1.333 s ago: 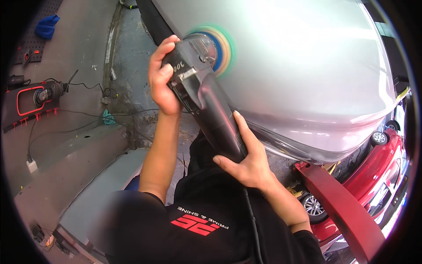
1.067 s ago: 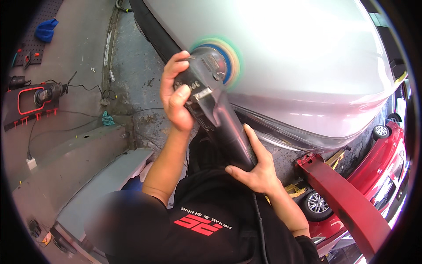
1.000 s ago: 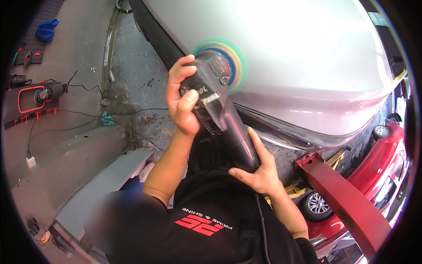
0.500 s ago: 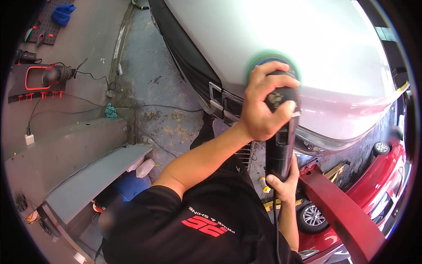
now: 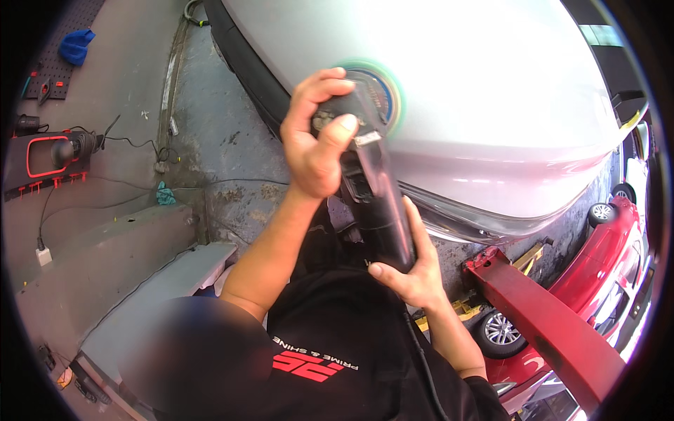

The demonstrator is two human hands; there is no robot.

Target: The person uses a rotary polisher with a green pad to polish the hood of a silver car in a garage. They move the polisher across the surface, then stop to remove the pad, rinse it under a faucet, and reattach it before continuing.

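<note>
My left hand (image 5: pixel 312 151) is wrapped over the head of a black car polisher (image 5: pixel 375 217), thumb on one side and fingers on the other. Farther down, my right hand (image 5: pixel 418 277) grips the rear end of its body, with the thumb across the near end. A round green-rimmed polishing pad (image 5: pixel 394 95) shows blurred at the polisher's head, against the pale silver car panel (image 5: pixel 491 91). My left hand covers part of the pad. From the rear of the tool a dark cord (image 5: pixel 425 365) runs down over my black shirt.
A red lift arm (image 5: pixel 540 319) juts out at the lower right, beside a red car (image 5: pixel 597 245). On the left, a grey bench (image 5: pixel 140 298) stands along the wall. A cable (image 5: pixel 246 181) crosses the floor near a teal crumpled cloth (image 5: pixel 166 194).
Both hands have carried the polisher leftward across the panel toward its dark-trimmed edge. The tool now slants, its rear end pointing to the lower right. The whole view has shifted slightly.
</note>
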